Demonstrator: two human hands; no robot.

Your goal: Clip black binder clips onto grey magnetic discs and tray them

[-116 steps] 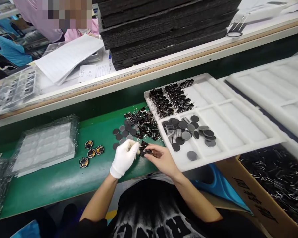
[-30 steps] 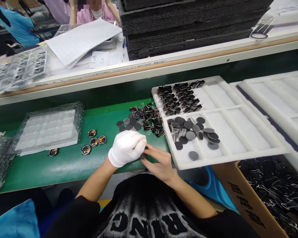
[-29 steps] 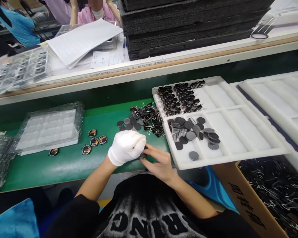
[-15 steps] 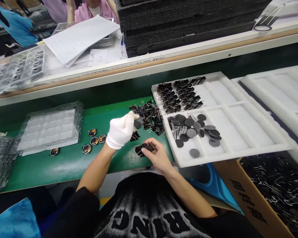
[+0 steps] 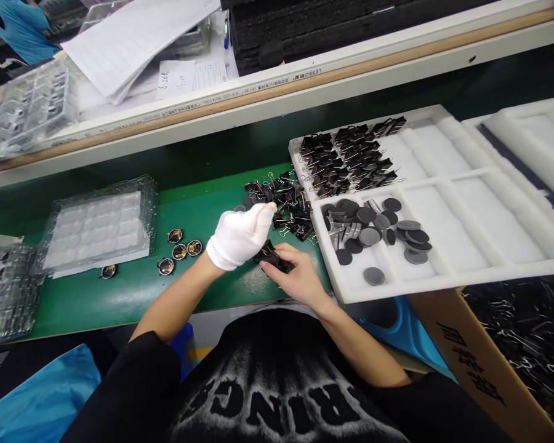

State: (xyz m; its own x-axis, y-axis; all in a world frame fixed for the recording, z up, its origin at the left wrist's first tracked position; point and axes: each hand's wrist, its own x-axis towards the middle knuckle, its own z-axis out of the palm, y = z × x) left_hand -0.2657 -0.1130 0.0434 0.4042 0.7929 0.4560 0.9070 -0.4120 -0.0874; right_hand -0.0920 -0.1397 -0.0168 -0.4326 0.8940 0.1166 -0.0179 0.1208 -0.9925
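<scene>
My left hand (image 5: 242, 237), in a white glove with the fingertips pressed together, is just above and left of my right hand; what it pinches, if anything, is hidden. My right hand (image 5: 298, 274) is bare and closed around a black binder clip (image 5: 268, 252) with a dark round piece. Behind both hands lies a heap of black binder clips (image 5: 289, 200) on the green table (image 5: 175, 301). A few round watch-like pieces (image 5: 180, 251) with dark and orange faces sit left of my gloved hand.
To the right, a white compartment tray (image 5: 397, 280) holds rows of clips and grey discs (image 5: 370, 236). Clear plastic trays (image 5: 96, 227) are stacked at left. A shelf edge (image 5: 240, 95) crosses behind. A cardboard box (image 5: 466, 363) of clips stands lower right.
My gloved hand has come closer to my right hand, now overlapping the held clip's left side. The held clip is turned more upright. The whole view has shifted slightly.
</scene>
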